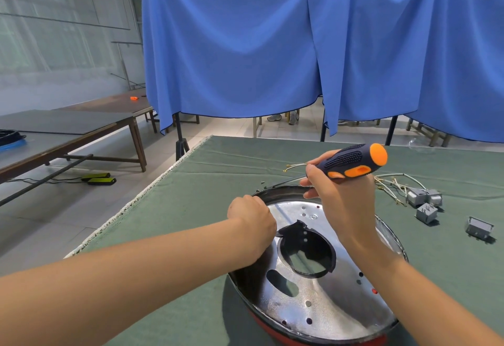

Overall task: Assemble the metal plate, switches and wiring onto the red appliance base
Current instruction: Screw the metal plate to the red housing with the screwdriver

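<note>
The right hand (338, 198) grips a screwdriver (351, 162) above the metal plate (327, 299), the left hand (252, 218) resting on its rim.

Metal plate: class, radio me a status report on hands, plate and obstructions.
Right hand grips screwdriver. Left hand curled at metal plate rim, hold unclear. Plate seated in red base. Switches, wires loose on table, clear of plate.

Both bare forearms reach forward; the left hand (252, 216) is curled knuckles up, its fingers hidden, while the right hand (336, 195) is raised, fingers wrapped round a screwdriver (351, 161)
</note>
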Demonstrator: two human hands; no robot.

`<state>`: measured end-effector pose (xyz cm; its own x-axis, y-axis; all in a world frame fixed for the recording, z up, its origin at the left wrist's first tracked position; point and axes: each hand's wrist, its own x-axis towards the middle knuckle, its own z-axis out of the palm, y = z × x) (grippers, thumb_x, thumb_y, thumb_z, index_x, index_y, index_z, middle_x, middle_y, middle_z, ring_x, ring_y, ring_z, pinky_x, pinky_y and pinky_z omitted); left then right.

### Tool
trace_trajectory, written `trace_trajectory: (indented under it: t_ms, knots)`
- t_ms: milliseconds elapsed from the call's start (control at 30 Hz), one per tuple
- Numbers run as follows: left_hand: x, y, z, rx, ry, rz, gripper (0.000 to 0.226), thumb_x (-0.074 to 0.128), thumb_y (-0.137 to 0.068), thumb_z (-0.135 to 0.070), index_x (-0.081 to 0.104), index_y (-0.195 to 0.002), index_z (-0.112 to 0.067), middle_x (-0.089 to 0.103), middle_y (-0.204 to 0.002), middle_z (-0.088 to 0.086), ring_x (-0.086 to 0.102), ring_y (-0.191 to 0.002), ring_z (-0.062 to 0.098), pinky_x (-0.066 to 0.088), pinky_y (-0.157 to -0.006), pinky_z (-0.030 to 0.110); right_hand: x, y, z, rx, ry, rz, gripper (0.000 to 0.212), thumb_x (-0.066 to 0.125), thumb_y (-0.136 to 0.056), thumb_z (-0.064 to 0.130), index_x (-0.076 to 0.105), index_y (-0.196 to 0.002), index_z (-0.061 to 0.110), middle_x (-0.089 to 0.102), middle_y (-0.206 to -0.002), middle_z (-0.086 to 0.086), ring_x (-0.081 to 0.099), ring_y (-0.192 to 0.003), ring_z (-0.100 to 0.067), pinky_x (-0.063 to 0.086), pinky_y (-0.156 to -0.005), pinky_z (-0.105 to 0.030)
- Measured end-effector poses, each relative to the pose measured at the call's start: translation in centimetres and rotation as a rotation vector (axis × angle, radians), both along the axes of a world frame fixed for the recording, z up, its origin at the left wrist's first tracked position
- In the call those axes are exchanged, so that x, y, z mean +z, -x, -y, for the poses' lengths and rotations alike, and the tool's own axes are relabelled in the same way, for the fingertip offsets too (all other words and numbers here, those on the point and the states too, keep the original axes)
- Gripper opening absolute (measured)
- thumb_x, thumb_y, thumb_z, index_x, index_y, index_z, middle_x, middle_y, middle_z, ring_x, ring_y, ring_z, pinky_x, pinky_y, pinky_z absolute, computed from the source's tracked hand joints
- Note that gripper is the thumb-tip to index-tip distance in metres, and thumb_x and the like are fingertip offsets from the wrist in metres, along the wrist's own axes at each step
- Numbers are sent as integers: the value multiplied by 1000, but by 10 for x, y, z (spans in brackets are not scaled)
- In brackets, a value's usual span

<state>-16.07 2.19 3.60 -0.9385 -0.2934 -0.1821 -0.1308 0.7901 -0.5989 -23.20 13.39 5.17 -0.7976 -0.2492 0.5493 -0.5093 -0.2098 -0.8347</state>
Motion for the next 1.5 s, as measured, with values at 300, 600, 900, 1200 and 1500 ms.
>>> trace_trajectory:
  t_ms: [300,600,900,1200,1500]
  knots:
    - [-7,-1,-10,31,150,-2,31,34,-97,-3,56,-118,-3,49,-112,18,49,-100,33,47,-69,36,0,-1,-1,2,-16,7,18,67,-78,8,64,-68,22,68,-60,3,69,-58,-19,59,-52,-44]
    - [28,-15,20,133,-478,-425,10,53,-84,-6,45,-82,-11,56,-101,15,55,-87,34,36,-63,32,7,0,-4,64,88,117,10,66,-82,0,65,-75,7,65,-58,-2,70,-59,-19,56,-51,-28]
    - [35,-24,54,460,-1874,-1243,14,50,-87,12,50,-84,-1,69,-68,18,66,-51,23,54,-45,27,28,-8,-12,59,235,82,6,66,-83,-2,64,-79,2,64,-58,-4,68,-54,-22,55,-49,-27]
    - [28,-22,52,789,-2679,-1556,21,40,-100,-2,49,-117,4,61,-110,21,61,-107,34,46,-90,48,45,-21,-25,104,353,49,13,62,-87,1,67,-75,4,68,-64,-10,67,-52,-26,55,-48,-27]
    - [31,-25,35,835,-2875,-1483,23,31,-101,1,49,-113,9,60,-119,24,59,-110,35,44,-92,50,45,-31,-21,121,346,55,13,64,-86,2,67,-74,6,68,-65,-9,68,-52,-28,56,-50,-28]
